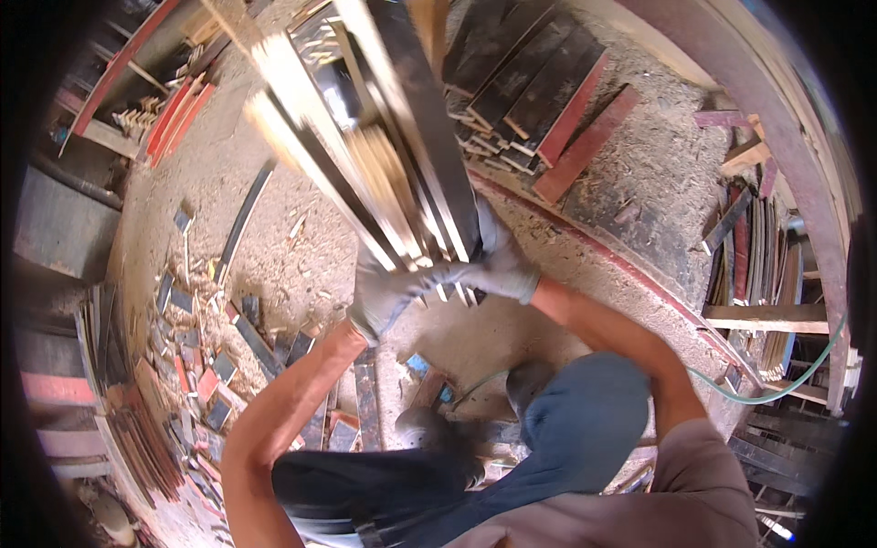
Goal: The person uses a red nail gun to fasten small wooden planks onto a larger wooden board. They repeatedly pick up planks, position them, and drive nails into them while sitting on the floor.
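A bundle of long, narrow wooden strips (379,169), some pale and some with dark faces, reaches away from me toward the upper edge, blurred by motion. Both my hands grip its near end. My left hand (384,292), in a grey glove, closes around the left side and underside of the strips. On the right side, my right hand (501,260), also gloved, is wrapped around the outer dark strip. The strip ends stick out a little between my hands. Some of my fingers are hidden behind the wood.
Wood offcuts (219,384) litter the floor at left. Dark boards (539,78) with red edges lie at the far right, by a long red rail (603,242). Curved strips (758,247) stand stacked on the right rack, near a green hose (786,393). Another strip stack (137,438) is at left.
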`<state>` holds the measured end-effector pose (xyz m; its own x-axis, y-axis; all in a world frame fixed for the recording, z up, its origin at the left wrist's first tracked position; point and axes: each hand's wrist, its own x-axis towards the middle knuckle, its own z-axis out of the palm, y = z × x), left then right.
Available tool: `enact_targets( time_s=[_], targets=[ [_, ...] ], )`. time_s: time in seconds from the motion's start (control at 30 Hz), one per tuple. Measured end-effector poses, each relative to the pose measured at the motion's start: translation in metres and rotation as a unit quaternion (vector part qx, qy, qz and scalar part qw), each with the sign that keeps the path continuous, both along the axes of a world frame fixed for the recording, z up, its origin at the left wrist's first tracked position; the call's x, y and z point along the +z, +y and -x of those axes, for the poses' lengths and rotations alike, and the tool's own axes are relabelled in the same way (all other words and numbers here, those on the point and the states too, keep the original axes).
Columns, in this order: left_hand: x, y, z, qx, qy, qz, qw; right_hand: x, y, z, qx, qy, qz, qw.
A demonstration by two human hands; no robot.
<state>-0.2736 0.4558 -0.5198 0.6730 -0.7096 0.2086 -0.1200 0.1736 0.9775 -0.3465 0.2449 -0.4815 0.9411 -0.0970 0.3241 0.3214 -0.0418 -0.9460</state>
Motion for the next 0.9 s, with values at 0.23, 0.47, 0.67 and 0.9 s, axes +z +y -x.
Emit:
enact_targets(
  time_s=[0.23,0.47,0.67,0.9],
  targets=[
    [-0.092,-0.035,0.023,-0.018,0.020,-0.152,0.988,-0.087,-0.019,0.070,0.010,0.122,-0.019,0.992],
    [-0.067,-0.094,0.028,-0.021,0.165,-0.076,0.983,-0.114,-0.041,0.084,0.004,0.239,0.056,0.969],
    [-0.067,-0.101,0.046,0.012,0.125,-0.152,0.980,-0.111,-0.033,0.109,0.024,0.280,-0.003,0.960],
    [-0.030,-0.197,0.120,-0.019,0.184,-0.153,0.971,-0.068,-0.054,0.192,-0.162,0.320,-0.269,0.894]
  ],
)
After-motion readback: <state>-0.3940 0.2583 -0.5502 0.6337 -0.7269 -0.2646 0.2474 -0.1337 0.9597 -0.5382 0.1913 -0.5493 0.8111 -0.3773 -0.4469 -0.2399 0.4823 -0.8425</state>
